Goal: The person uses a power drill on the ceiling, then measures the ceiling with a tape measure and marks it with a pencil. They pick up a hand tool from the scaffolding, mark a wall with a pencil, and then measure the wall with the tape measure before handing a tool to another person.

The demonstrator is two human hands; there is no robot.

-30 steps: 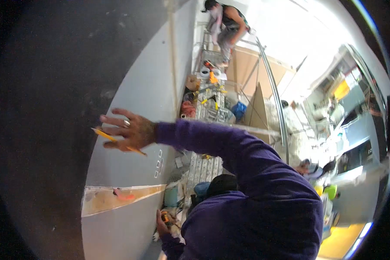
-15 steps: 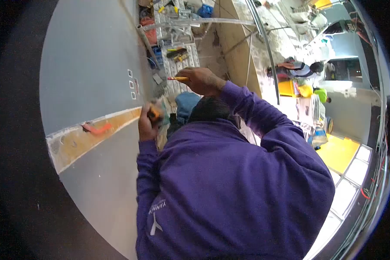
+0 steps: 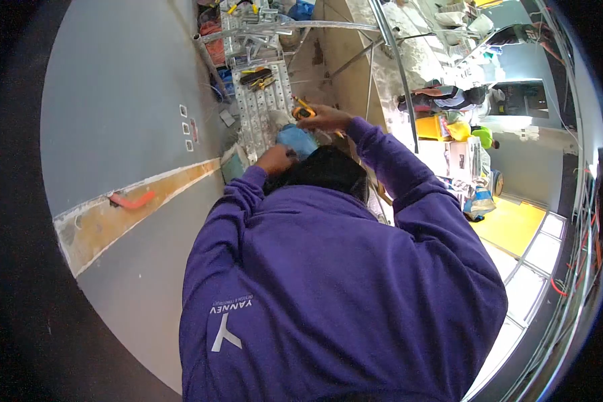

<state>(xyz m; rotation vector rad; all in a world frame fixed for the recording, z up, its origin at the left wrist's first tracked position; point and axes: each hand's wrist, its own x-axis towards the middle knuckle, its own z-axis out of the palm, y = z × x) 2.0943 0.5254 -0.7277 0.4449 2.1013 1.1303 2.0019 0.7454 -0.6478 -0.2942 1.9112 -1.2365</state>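
My right hand [image 3: 328, 118] is closed around an orange-and-black tape measure [image 3: 304, 112]. A yellow pencil [image 3: 302, 103] with a reddish end is held in the same hand, angled up past the tape measure. My left hand [image 3: 276, 161] is low at my waist, beside the blue jeans [image 3: 297, 139] on my leg. Its fingers are curled against something dark, and what they grip, if anything, is hidden. Purple sweatshirt sleeves cover both arms.
On my left is a grey wall [image 3: 114, 120] with a bare tan strip [image 3: 100, 221], an orange conduit [image 3: 132, 199] and several small boxes. Tools [image 3: 256, 78] lie on the perforated metal platform [image 3: 248, 107] below. Metal poles [image 3: 398, 67] and another person [image 3: 449, 98] are to the right.
The tape measure has passed from my left hand to my right, which holds the pencil too. My left hand has moved away from the wall, inward to my waist.
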